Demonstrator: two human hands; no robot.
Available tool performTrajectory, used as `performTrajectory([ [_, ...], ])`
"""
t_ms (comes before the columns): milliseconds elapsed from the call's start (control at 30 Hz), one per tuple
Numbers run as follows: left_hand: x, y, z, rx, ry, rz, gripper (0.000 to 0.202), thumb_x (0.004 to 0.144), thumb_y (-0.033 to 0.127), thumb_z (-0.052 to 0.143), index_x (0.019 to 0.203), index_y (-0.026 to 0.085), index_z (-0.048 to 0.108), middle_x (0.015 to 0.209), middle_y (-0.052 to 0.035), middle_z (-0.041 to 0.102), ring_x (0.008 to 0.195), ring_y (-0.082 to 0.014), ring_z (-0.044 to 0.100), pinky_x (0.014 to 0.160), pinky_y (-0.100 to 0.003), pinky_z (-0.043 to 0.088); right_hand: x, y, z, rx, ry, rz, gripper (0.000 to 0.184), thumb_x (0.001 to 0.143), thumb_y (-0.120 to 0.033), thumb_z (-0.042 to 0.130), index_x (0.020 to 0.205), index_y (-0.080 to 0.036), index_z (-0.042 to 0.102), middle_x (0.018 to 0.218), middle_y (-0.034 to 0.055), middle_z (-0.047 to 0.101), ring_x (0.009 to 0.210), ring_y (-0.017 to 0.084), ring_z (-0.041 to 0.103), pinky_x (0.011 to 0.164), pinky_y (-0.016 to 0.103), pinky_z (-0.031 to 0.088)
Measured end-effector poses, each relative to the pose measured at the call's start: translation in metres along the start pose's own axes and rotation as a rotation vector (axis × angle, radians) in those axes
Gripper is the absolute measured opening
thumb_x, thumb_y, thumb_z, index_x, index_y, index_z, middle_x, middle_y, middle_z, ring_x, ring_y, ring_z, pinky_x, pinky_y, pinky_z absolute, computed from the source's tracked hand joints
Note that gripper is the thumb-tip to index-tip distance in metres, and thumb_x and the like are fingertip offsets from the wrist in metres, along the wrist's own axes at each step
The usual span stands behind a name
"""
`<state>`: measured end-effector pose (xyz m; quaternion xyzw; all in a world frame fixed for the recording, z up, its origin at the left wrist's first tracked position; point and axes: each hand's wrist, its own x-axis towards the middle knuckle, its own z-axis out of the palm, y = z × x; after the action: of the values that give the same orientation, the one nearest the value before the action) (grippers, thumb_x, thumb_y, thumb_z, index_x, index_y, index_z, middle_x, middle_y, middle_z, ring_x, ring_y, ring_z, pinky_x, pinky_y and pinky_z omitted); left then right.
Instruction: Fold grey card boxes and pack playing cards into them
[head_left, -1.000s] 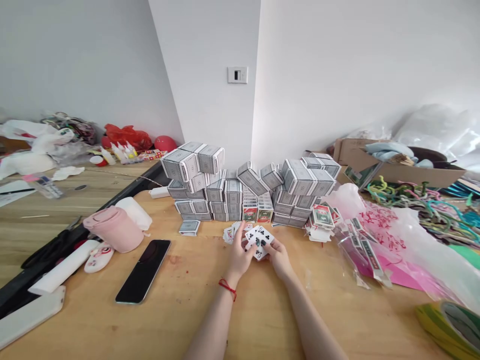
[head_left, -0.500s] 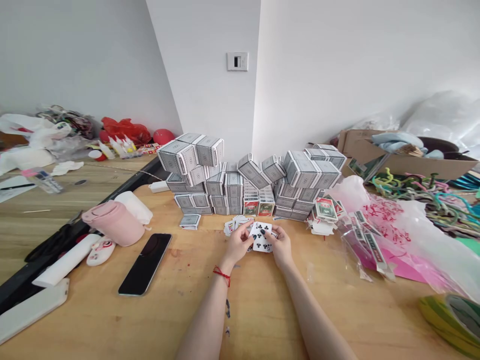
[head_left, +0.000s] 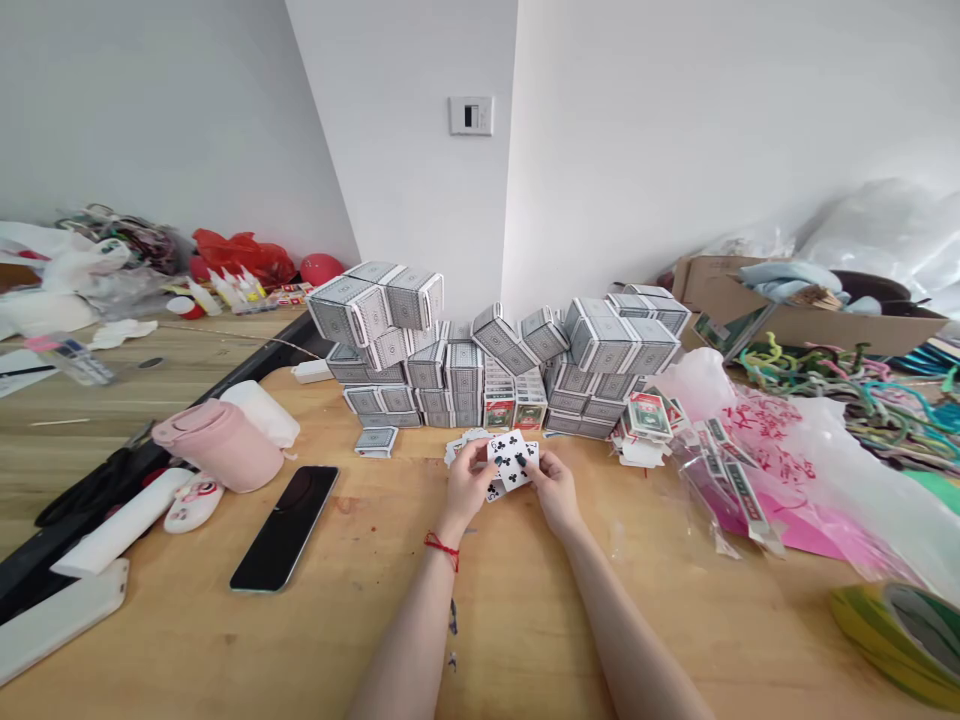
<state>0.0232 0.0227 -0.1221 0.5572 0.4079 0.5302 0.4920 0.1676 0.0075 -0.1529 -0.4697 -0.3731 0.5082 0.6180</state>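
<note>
Workbench: wooden workbench (head_left: pixel 390 640) under everything
Stacks: boxed card decks (head_left: pixel 465 380) piled just behind the hands
Cards: club-faced playing cards (head_left: pixel 510 460) fanned between both hands
Left hand (head_left: pixel 466 487): grasping the cards' left side
Right hand (head_left: pixel 556 492): pinching their right side

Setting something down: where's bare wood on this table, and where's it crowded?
Bare wood shows between the black smartphone and the left forearm, and between the right forearm and the yellow-green roll. It's crowded behind the left hand and right hand, along the stacked card boxes, and at the pink plastic bag.
</note>
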Motion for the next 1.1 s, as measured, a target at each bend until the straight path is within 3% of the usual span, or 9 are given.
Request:
performTrajectory([
  [67,0.002,0.001,-0.002,0.014,0.029,-0.002,0.028,0.069,0.018,0.056,0.097,0.017,0.059,0.092,-0.0062,0.064,0.082,-0.0159,0.060,0.071,-0.028,0.048,0.000,-0.001,0.000,-0.016,-0.028,0.000,0.029,0.064,-0.039,0.067,0.083,-0.018,0.061,0.079,0.0043,0.067,0.070,0.018,0.060,0.065,0.030,0.047],
  [333,0.008,-0.016,-0.008,0.098,0.154,-0.108,0.026,0.069,0.028,0.059,0.090,0.013,0.062,0.072,-0.0033,0.063,0.066,-0.0134,0.059,0.058,-0.023,0.046,0.002,-0.007,0.005,-0.114,-0.105,-0.012,0.030,0.063,-0.041,0.067,0.080,-0.018,0.061,0.079,0.0045,0.067,0.071,0.019,0.060,0.066,0.030,0.047],
  [500,0.007,-0.016,-0.006,0.142,0.152,-0.100,0.024,0.071,0.033,0.059,0.084,0.013,0.064,0.077,-0.0062,0.066,0.073,-0.0166,0.061,0.062,-0.026,0.047,0.001,-0.006,0.007,-0.111,-0.067,-0.004,0.035,0.062,-0.044,0.066,0.085,-0.018,0.060,0.081,0.0053,0.067,0.074,0.021,0.060,0.068,0.032,0.047],
  [667,0.003,-0.013,-0.002,0.126,0.087,-0.087,0.019,0.072,0.026,0.058,0.086,0.015,0.065,0.082,-0.0060,0.067,0.076,-0.0165,0.062,0.068,-0.028,0.049,0.003,-0.002,0.005,-0.173,0.008,-0.031,0.032,0.064,-0.045,0.063,0.081,-0.018,0.059,0.074,0.0028,0.065,0.068,0.018,0.057,0.064,0.028,0.045],
  [867,0.002,-0.008,-0.002,0.120,0.099,-0.136,0.018,0.073,0.027,0.058,0.084,0.015,0.064,0.068,-0.0028,0.063,0.069,-0.0153,0.061,0.056,-0.025,0.050,0.005,-0.003,0.005,-0.235,0.033,-0.035,0.036,0.071,-0.052,0.053,0.071,-0.017,0.059,0.067,0.0016,0.061,0.062,0.016,0.052,0.058,0.025,0.041],
  [1100,0.002,-0.005,0.001,-0.003,0.077,-0.243,0.024,0.073,0.028,0.059,0.094,0.017,0.063,0.081,-0.0055,0.064,0.068,-0.0152,0.060,0.048,-0.026,0.054,0.003,-0.012,0.005,-0.274,0.041,-0.071,0.037,0.069,-0.054,0.055,0.076,-0.018,0.062,0.068,0.0036,0.063,0.065,0.019,0.055,0.060,0.027,0.042],
])
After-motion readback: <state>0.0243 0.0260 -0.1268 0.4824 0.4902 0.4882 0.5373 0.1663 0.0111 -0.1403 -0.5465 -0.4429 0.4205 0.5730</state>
